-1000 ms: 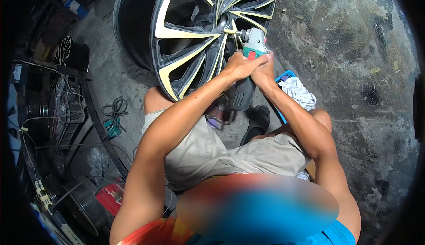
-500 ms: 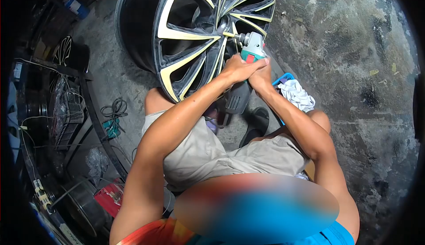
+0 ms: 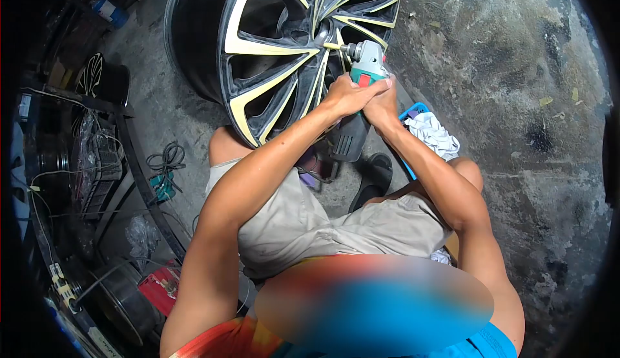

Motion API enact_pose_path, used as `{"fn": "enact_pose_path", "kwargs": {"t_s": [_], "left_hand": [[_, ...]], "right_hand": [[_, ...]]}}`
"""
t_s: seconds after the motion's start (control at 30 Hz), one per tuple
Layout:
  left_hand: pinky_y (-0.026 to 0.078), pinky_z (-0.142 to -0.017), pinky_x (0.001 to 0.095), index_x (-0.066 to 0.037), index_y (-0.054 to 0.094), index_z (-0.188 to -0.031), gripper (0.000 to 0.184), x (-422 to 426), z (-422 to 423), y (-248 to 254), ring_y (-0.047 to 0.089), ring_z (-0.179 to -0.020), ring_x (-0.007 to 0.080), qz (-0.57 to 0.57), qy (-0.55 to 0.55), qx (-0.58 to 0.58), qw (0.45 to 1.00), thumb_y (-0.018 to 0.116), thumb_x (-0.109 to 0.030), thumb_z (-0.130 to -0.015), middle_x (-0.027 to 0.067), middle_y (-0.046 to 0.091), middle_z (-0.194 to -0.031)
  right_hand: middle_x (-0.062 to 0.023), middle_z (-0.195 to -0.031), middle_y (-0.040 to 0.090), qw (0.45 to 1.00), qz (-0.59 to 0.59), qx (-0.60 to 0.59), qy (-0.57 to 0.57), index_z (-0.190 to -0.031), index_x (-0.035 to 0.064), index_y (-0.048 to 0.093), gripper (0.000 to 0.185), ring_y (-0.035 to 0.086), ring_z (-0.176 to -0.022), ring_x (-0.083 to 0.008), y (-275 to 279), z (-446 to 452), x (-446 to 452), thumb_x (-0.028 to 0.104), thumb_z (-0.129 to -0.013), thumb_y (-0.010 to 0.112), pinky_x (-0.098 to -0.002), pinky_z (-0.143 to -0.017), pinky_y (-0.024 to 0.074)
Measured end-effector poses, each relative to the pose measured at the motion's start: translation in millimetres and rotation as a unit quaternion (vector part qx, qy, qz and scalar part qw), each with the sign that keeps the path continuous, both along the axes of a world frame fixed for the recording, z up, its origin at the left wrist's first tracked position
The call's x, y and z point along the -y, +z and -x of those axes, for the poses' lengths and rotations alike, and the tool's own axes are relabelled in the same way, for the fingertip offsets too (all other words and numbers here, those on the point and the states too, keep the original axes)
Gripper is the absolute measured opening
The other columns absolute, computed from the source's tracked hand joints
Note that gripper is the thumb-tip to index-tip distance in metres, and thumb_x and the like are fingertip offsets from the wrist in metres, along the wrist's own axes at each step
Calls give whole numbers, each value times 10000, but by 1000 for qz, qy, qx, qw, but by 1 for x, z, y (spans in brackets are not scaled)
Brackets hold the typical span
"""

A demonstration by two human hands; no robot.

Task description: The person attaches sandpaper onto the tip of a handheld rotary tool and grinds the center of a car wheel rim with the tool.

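Both hands are wrapped around a green, grey and black angle grinder. My left hand grips its body from the left, and my right hand closes over it from the right, the two touching. From the grinder's head a metal chuck with a slim yellowish bit points left. Its tip is at the hub area of a large alloy wheel, by the inner spoke ends; whether it touches cannot be made out. The wheel stands tilted before my knees, black with pale yellow spoke faces. My palms hide the grinder's middle.
A blue basket with white cloths stands by my right knee. At left are a metal frame, a coiled cable, another wheel and a red box. Stained concrete floor extends right.
The grinder has shifted slightly away from me, with both hands still around it. The wheel appears slightly further left.
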State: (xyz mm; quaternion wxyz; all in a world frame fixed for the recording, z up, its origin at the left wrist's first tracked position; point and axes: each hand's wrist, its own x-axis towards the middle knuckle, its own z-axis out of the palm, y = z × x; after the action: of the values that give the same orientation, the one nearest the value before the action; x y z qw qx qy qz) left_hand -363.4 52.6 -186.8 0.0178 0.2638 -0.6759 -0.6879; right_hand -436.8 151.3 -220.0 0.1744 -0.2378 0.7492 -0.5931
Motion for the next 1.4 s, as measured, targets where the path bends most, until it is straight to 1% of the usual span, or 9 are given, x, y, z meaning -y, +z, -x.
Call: {"fn": "enact_pose_path", "kwargs": {"t_s": [0.17, 0.27, 0.37, 0.53, 0.8, 0.9, 1.03, 1.17, 1.4], "left_hand": [[493, -991, 290, -38, 707, -1278, 636, 2, 3, -5, 665, -1104, 152, -6, 0, -34, 999, 807, -497, -849, 88, 734, -1202], [493, -991, 293, -35, 710, -1272, 629, 4, -3, -2, 662, -1101, 152, 46, -8, 9, 999, 802, -495, -853, 96, 734, -1199], [494, -991, 293, -27, 711, -1265, 626, 3, -4, 7, 665, -1099, 157, 5, -7, -9, 1000, 798, -493, -856, 104, 734, -1194], [494, -984, 294, -7, 707, -1257, 635, 3, -3, 5, 668, -1091, 160, 21, -16, -12, 1000, 792, -496, -861, 112, 733, -1193], [499, -977, 306, -23, 717, -1248, 647, 4, -6, 12, 673, -1094, 169, 10, -21, -10, 1000, 791, -525, -847, 118, 733, -1196], [501, -969, 303, -20, 714, -1251, 677, 4, -10, 12, 675, -1082, 171, 74, -40, 42, 996, 779, -561, -850, 121, 732, -1190], [507, -958, 302, -14, 701, -1268, 699, 5, -7, 15, 678, -1068, 168, 37, -51, 5, 998, 769, -576, -858, 125, 732, -1175], [494, -979, 295, -22, 696, -1278, 663, 3, 2, -12, 663, -1106, 162, 27, -29, -31, 999, 772, -543, -876, 104, 724, -1206], [479, -1001, 297, -31, 696, -1289, 674, 1, -3, 15, 655, -1123, 163, 17, -34, -20, 999, 764, -559, -874, 117, 722, -1220]], "right_hand": [[-178, -1095, 620, 1000, 10, 6, -4, -1223, -16, 386, 636, 639, -992, -227, 0, -1, 1, 188, -823, 838, -389, -849, 537], [-179, -1092, 619, 999, 3, 26, 30, -1222, -19, 382, 647, 638, -992, -228, -12, 5, 1, 204, -824, 841, -387, -840, 538], [-179, -1091, 620, 1000, 4, 14, 26, -1220, -22, 381, 664, 642, -989, -233, -15, 6, 1, 224, -820, 851, -388, -837, 539], [-175, -1086, 619, 1000, -5, 14, -14, -1198, -17, 387, 692, 639, -991, -237, 8, -8, 1, 260, -800, 881, -396, -837, 538], [-168, -1080, 618, 999, 22, 22, 6, -1198, -18, 392, 718, 643, -975, -237, -14, 0, 4, 277, -785, 899, -394, -831, 540], [-165, -1075, 617, 998, 43, 41, 13, -1191, -20, 396, 711, 641, -969, -234, -12, -6, 0, 273, -782, 898, -392, -829, 539], [-165, -1075, 620, 999, 31, 16, 9, -1204, -24, 396, 716, 646, -973, -242, -19, 3, 0, 270, -783, 895, -396, -833, 540], [-180, -1073, 627, 1000, 6, -3, -11, -1191, -16, 398, 709, 650, -967, -255, -7, 0, -2, 272, -778, 897, -402, -832, 541], [-182, -1096, 635, 999, -10, -27, -26, -1239, -8, 398, 741, 656, -983, -251, 6, 0, -1, 286, -781, 900, -403, -843, 543]]}}
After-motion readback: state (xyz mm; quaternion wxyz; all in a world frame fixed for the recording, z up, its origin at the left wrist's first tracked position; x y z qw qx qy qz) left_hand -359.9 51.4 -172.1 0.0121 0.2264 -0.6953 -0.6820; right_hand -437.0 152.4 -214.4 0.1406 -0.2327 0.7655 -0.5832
